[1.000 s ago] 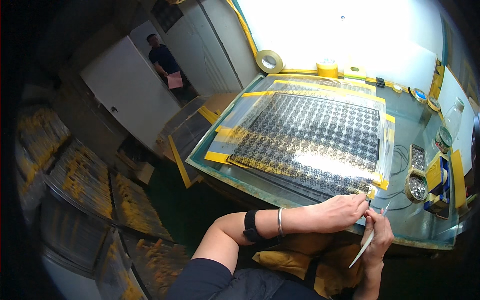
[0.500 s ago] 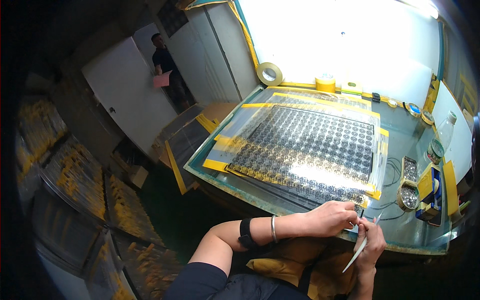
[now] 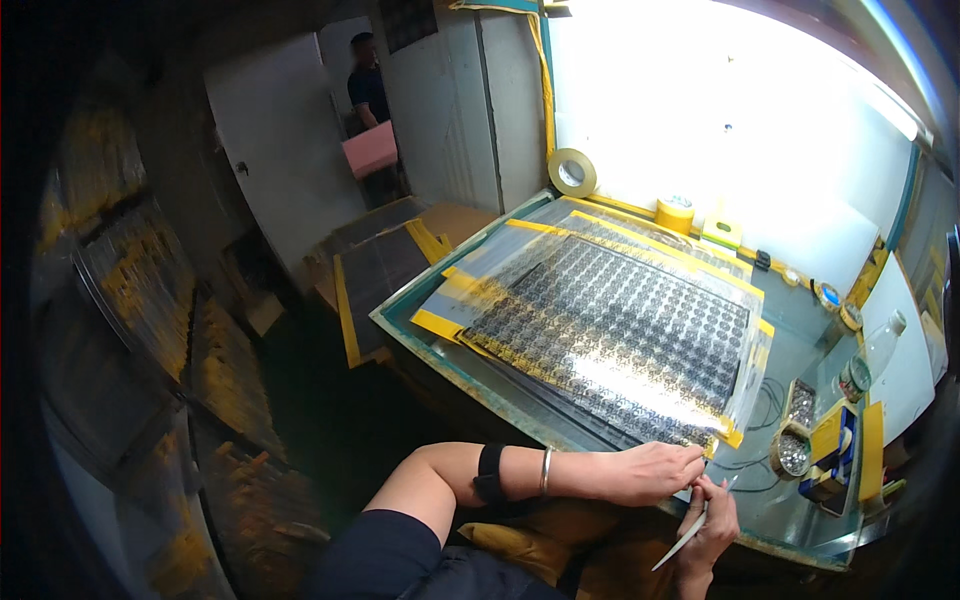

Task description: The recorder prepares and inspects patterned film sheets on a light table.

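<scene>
My right hand (image 3: 712,522) is closed round a slender white tool (image 3: 676,546) with a tapered end. The tool slants down to the left below the fingers. Pinched together, the fingers of my left hand (image 3: 652,474) meet those of the right at the table's near edge. Whatever lies between the fingertips is too small or hidden to make out. Just beyond the hands is the near right corner of a stack of clear sheets (image 3: 610,330), printed with rows of dark round patterns and edged with yellow tape.
Right of the sheets are a round tub of small shiny pieces (image 3: 793,455), a blue and yellow box (image 3: 830,455) and a clear bottle (image 3: 873,355). Tape rolls (image 3: 572,173) line the bright back panel. A person (image 3: 369,90) with a pink sheet stands in the doorway.
The whole view has shifted, so the table sits lower. My hands stay together at the table edge, the white tool still in the right. The person in the doorway has shifted, with the pink sheet turned.
</scene>
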A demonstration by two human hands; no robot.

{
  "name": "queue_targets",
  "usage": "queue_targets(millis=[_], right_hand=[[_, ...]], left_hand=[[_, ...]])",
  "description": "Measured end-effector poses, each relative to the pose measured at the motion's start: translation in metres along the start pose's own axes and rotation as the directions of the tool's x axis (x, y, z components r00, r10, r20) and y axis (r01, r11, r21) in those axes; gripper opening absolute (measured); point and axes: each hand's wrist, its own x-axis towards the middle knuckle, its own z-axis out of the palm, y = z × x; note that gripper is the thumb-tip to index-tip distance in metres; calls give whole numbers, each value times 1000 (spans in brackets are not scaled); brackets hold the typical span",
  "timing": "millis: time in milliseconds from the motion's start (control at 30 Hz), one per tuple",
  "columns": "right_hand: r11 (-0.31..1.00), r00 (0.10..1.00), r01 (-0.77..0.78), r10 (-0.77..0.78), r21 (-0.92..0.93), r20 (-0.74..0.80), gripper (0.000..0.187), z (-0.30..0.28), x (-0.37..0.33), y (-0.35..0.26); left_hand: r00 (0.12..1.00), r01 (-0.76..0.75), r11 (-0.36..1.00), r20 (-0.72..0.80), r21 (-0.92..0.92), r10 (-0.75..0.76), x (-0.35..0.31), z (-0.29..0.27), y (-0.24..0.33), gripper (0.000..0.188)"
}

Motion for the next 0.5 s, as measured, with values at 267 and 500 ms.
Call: queue_targets(millis=[267, 500], right_hand=[[1000, 1000, -3, 3, 8, -15, 6, 3, -6, 9], [995, 999, -40, 38, 95, 28, 13, -6, 1, 3]], left_hand=[[994, 79, 996, -82, 32, -76, -1, 16, 1, 14], [971, 136, 986, -182, -100, -153, -19, 15, 16, 16]])
